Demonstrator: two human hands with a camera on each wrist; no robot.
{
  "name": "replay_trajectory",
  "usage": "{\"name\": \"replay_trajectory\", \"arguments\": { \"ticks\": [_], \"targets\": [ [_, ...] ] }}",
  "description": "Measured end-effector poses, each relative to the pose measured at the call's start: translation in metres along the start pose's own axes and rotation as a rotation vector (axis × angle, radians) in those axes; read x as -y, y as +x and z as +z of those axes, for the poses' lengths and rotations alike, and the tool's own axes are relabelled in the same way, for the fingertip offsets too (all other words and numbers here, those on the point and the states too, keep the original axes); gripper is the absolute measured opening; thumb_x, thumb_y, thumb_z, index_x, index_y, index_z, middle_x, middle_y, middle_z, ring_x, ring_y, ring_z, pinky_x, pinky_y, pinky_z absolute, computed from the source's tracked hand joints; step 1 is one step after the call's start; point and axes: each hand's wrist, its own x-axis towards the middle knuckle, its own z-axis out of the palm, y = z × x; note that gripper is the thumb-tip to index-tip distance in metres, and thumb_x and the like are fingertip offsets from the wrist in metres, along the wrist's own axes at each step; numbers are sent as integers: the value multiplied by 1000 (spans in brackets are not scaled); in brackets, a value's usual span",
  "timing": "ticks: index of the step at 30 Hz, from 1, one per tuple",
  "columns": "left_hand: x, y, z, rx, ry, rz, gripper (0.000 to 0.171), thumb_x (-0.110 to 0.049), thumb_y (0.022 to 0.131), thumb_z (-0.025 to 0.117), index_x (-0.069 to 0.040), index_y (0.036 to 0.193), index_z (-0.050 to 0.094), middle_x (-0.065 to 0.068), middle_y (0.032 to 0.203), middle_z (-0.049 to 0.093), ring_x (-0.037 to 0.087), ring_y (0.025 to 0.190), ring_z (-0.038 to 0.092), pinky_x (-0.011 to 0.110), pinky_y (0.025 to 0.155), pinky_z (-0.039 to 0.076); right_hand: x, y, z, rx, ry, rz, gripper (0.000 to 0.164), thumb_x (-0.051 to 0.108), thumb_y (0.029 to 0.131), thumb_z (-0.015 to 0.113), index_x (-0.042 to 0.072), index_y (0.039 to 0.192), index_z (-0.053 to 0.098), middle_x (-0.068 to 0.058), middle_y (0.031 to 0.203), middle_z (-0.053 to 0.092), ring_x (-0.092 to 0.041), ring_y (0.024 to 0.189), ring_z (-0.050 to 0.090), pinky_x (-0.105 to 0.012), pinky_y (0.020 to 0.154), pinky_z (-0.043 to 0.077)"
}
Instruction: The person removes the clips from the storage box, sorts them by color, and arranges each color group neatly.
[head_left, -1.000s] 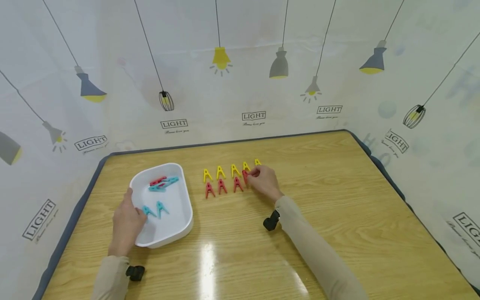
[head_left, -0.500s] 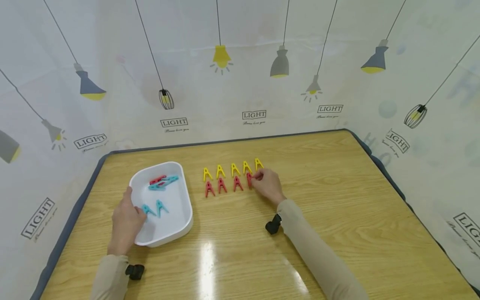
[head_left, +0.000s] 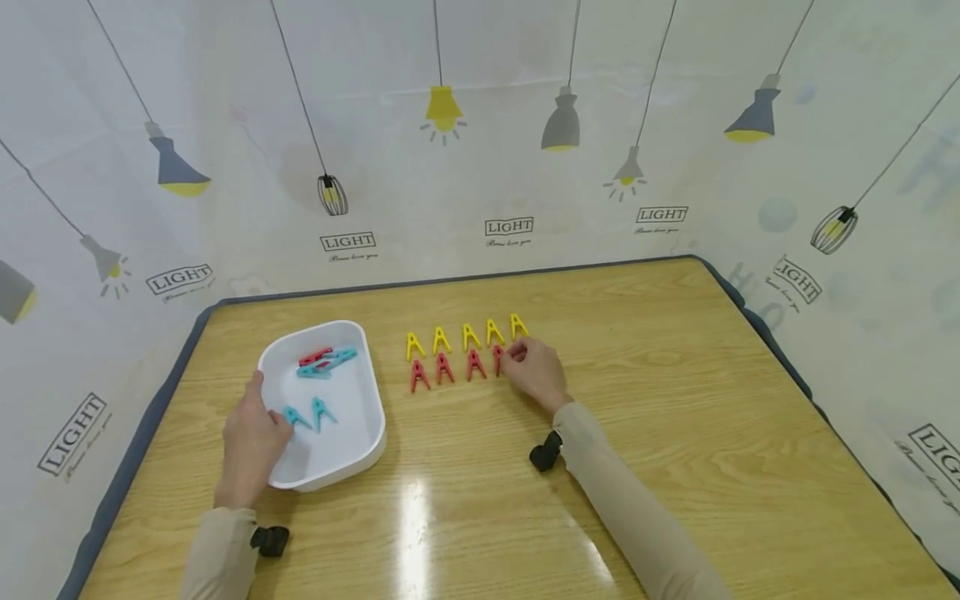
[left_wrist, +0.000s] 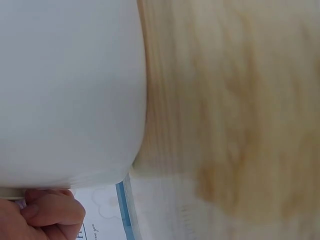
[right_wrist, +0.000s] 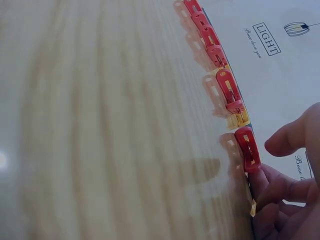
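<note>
Right hand: right of centre in the head view, the bare right hand (head_left: 537, 371) has its fingers bent at the rightmost red plastic A-shaped clothespin (head_left: 498, 358); in the right wrist view the thumb stands apart from it while a fingertip touches its lower end.
Rightmost red clothespin: on the wood-grained table (head_left: 712, 375), just left of the right hand.
Red row: three more red clothespins (head_left: 444, 365), extending leftward near the frame's centre.
Yellow row: five yellow plastic A-shaped clothespins (head_left: 467, 332), just above the red row.
Left hand: left of centre, the bare left hand (head_left: 255, 437) grips the left rim of a white rounded rectangular tray (head_left: 330, 454), thumb just beside a light-blue plastic clothespin (head_left: 295, 418).
Tray contents: red and light-blue clothespins overlapping towards the top; two light-blue ones lower.
</note>
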Motion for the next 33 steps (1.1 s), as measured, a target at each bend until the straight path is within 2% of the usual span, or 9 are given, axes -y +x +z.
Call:
{"name": "replay_trajectory", "arguments": {
  "ticks": [6,14,21,26,33],
  "targets": [
    [2,-1,1,3,-6,-19,76,3,91,49,5,159,14,41,147,39,52,124,50,63,102,49,-2,0,1,-21,50,6,22,31,92,65,11,98,72,-6,91,72,-19,79,64,-29,68,50],
    [2,-1,-1,7,-16,-18,75,2,94,49,4,160,13,40,150,37,51,125,50,62,101,50,-6,8,0,-55,115,-7,28,28,97,57,5,96,72,-9,83,68,-17,70,56,-24,61,43],
    [0,0,-2,18,-16,-23,76,2,93,49,4,160,13,40,151,36,52,126,50,62,102,50,-3,12,-6,-71,156,9,27,27,99,58,4,90,69,-6,76,60,-18,69,50,-27,60,39],
    [-1,0,-3,25,-15,-29,76,3,93,50,4,160,12,39,151,36,52,127,49,61,102,49,2,14,-11,-99,157,-8,28,28,99,57,5,87,68,-5,74,57,-18,67,49,-27,59,39],
    [1,1,-3,18,-14,-6,75,2,93,51,6,159,14,40,149,38,51,123,53,61,99,51,11,14,-14,-110,137,-29,26,27,99,59,6,87,67,-7,78,62,-19,68,53,-27,59,41]
  ]
}}
